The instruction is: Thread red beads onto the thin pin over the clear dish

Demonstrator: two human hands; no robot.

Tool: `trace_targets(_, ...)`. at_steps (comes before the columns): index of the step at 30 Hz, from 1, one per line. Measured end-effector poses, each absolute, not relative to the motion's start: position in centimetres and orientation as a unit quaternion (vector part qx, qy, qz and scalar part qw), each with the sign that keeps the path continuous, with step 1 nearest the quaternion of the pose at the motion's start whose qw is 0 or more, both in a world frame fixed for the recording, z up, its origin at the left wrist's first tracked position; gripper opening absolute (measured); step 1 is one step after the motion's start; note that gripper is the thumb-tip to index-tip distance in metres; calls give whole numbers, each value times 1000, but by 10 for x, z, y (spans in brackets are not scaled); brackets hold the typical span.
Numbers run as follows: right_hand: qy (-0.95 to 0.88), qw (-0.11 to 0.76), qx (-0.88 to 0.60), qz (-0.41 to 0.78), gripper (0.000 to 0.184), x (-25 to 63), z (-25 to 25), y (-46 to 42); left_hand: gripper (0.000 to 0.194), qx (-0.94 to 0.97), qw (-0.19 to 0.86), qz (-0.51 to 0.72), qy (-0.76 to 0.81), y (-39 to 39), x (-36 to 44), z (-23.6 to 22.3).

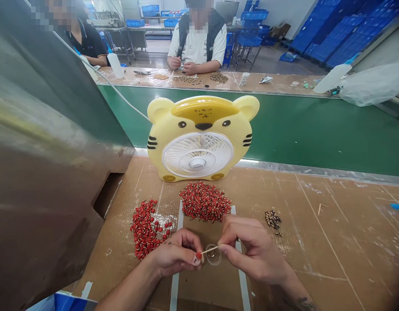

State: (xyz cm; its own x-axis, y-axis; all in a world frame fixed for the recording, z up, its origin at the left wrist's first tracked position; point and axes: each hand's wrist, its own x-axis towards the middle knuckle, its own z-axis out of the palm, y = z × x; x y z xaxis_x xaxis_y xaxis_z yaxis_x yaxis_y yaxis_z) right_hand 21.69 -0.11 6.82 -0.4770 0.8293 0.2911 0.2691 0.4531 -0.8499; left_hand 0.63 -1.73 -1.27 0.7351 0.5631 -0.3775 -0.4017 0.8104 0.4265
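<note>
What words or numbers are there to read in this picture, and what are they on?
No text is clear enough to read.
Fan's golden top panel: dark marks, too blurred.
Fan's hub: faint mark, too small.
White shirt: dark print, too blurred.

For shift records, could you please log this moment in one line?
left hand: pinching red piece | right hand: holding thin stick at red piece | small dish: between hands
</note>
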Motion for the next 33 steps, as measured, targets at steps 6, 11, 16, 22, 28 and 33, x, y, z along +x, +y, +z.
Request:
trace_targets(6, -770, 360, -352, 392, 17, 220, 71, -3, 24, 164, 916, 263, 255, -17, 6, -10)
trace_targets(11, -772, 344, -386, 370, 20, 238, 69, -7, 25, 160, 913, 270, 261, -17, 6, -11)
trace_targets(16, -815, 202, -437, 323, 25, 233, 49, -22, 27, 183, 911, 260, 264, -20, 5, -13)
trace_targets(22, -759, 222, -546, 276, 13, 267, 36, -38, 26, 183, 901, 278, 277, -22, -1, -19)
trace_targets(28, -703, 173, -666, 180, 18, 352, 34, -50, 24, 184, 908, 274, 258, -23, 1, -20)
trace_targets(33, -740, 117, -645, 150, 19, 368, 19, -50, 24, 185, 905, 278, 263, -23, 2, -21)
